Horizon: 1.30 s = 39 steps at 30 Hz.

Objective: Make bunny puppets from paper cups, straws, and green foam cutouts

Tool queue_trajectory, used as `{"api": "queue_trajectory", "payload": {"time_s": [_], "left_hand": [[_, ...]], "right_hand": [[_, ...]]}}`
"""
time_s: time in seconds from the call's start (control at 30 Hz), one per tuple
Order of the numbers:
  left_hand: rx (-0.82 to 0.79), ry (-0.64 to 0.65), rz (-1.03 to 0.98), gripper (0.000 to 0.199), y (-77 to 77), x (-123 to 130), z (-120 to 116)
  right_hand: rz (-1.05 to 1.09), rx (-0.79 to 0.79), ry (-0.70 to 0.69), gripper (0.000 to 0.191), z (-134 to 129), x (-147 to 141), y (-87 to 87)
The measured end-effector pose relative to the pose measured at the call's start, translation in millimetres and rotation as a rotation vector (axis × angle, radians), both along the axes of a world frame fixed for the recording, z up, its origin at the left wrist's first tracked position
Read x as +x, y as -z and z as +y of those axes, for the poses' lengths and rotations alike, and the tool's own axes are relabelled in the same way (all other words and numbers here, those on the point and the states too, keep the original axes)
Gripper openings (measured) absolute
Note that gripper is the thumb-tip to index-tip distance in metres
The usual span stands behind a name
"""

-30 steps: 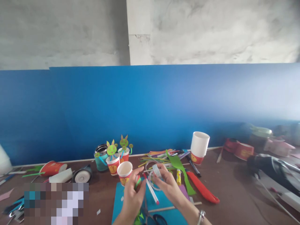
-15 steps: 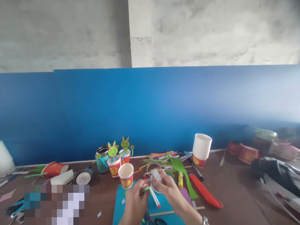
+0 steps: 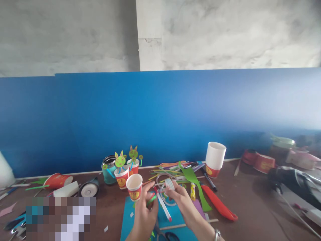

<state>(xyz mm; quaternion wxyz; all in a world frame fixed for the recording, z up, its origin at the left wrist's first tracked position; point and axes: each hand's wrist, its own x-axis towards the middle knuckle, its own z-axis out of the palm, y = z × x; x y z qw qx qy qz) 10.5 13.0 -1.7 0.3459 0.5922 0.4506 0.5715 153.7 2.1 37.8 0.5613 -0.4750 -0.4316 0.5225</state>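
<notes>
My left hand (image 3: 145,211) is raised over the blue sheet (image 3: 127,214), its index finger stretched out. A short green and pink piece (image 3: 151,199) sits between its thumb and curled fingers; its kind is unclear. To the right, my right hand (image 3: 182,201) pinches a small white, ridged block (image 3: 169,183), perhaps several strips side by side. Under and behind the hands lie clear round tape rolls (image 3: 160,177). Between them, a white marker with red ends (image 3: 163,206) rests on the sheet. Scissors (image 3: 170,236) lie below, partly hidden by my left hand.
Paper cups (image 3: 134,187) with green animal figures stand by a teal flask (image 3: 108,174). Coloured sticks (image 3: 173,169), a green paper strip (image 3: 198,187), a glue stick (image 3: 192,191) and a red-orange long object (image 3: 220,204) lie rightward. Stacked white cups (image 3: 215,157) stand behind.
My hands have moved apart. The left index finger has stretched out, and the right hand has shifted slightly right with the white block.
</notes>
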Motion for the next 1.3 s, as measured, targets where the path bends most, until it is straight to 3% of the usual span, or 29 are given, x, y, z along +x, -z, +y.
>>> {"api": "queue_trajectory", "payload": {"time_s": [0.13, 0.3, 0.43, 0.73, 0.93, 1.3], "left_hand": [[-0.038, 0.102, 0.159, 0.033, 8.3, -1.6, 0.2], [0.002, 0.03, 0.184, 0.015, 2.9, 0.6, 2.1], [-0.071, 0.019, 0.028, 0.022, -4.5, 5.2, 4.8], [-0.522, 0.267, -0.523, 0.047, 0.8, 15.3, 6.1], [-0.573, 0.328, -0.593, 0.054, -5.8, 15.3, 1.2], [-0.58, 0.387, -0.618, 0.048, -3.9, 12.7, 3.3]], "right_hand": [[0.022, -0.029, 0.012, 0.024, -3.2, -1.6, -2.8], [-0.01, 0.034, -0.061, 0.026, -3.9, -4.1, -2.2], [-0.034, 0.067, -0.082, 0.025, 0.1, -4.2, 5.1], [-0.037, 0.077, -0.094, 0.018, 0.4, -6.7, 8.4], [-0.027, 0.08, -0.098, 0.02, 1.8, -6.6, 8.0], [-0.15, 0.232, -0.164, 0.023, 2.3, -6.4, 7.2]]}}
